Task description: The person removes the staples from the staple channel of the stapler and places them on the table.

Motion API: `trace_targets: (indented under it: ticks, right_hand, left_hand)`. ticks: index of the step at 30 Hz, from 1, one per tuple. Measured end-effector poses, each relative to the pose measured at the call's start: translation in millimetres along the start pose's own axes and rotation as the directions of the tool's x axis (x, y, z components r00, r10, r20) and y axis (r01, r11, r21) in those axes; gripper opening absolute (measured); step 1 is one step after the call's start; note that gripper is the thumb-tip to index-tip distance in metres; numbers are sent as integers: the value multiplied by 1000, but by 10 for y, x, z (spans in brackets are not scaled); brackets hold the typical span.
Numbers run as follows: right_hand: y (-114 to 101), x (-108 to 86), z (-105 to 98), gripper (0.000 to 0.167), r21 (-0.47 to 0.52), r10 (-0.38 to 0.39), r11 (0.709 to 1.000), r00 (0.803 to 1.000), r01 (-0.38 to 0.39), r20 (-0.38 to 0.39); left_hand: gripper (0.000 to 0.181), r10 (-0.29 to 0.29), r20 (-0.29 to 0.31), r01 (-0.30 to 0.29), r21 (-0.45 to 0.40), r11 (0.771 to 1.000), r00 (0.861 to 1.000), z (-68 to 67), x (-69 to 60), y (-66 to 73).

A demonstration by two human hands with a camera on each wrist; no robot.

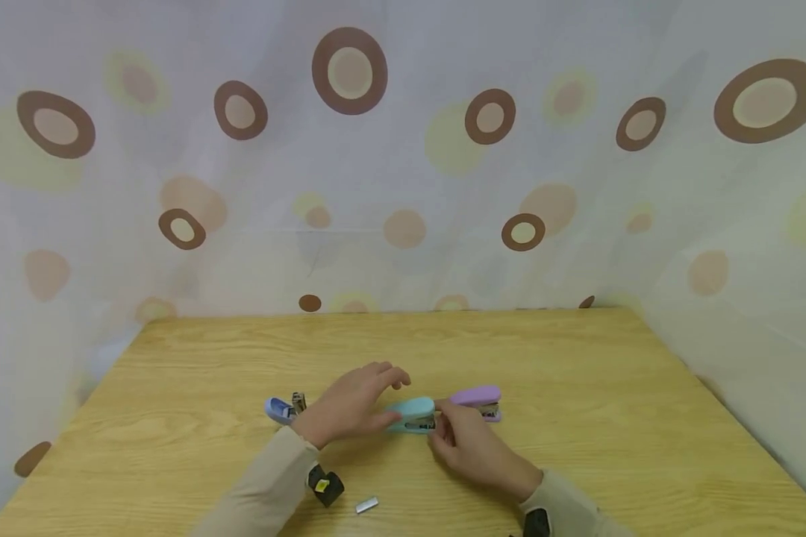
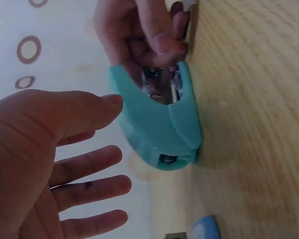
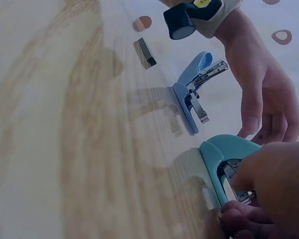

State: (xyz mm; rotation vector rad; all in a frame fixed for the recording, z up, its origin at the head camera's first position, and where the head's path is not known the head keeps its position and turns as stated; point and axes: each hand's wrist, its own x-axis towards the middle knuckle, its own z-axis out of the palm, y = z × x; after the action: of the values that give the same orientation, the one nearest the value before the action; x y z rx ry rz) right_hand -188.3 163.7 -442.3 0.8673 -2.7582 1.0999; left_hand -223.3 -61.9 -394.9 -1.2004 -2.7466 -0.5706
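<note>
A teal stapler (image 1: pixel 413 409) stands on the wooden table between the two hands. My left hand (image 1: pixel 351 403) is at its rear end, fingers extended and spread, the thumb against or just beside the teal body. In the left wrist view those fingers (image 2: pixel 97 186) curl round nothing. At the stapler's front end, my right hand (image 1: pixel 473 447) has bent fingers at the mouth and appears to pinch it; the exact contact is partly hidden. The right wrist view shows the metal inside the teal stapler (image 3: pixel 214 157) beside these fingers.
Behind my right hand sits a purple stapler (image 1: pixel 477 397). A blue stapler (image 3: pixel 184 92) lies opened up left of my left hand. Near the table's front is a small strip of staples (image 1: pixel 366 505). A patterned curtain (image 1: pixel 403 164) hangs beyond the wooden table (image 1: pixel 578 358).
</note>
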Motion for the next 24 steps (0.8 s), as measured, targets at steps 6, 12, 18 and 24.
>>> trace_targets:
  ticks: [6, 12, 18, 24]
  right_hand:
    - [-12, 3, 120, 18, -40, 5, 999, 999, -6, -32]
    - [-8, 18, 210, 21, -153, -51, 988, 989, 29, -142]
    - [-14, 43, 162, 26, -164, -50, 986, 986, 23, -161]
    - [-31, 5, 108, 14, -156, 51, 985, 992, -68, -113]
  left_hand:
    - [31, 1, 62, -1, -3, 1000, 998, 107, 22, -6]
    - [38, 46, 61, -48, 29, 998, 997, 194, 66, 23]
    - [33, 68, 67, -69, 9, 998, 995, 180, 133, 121]
    - [39, 59, 98, -63, 39, 997, 993, 190, 178, 228]
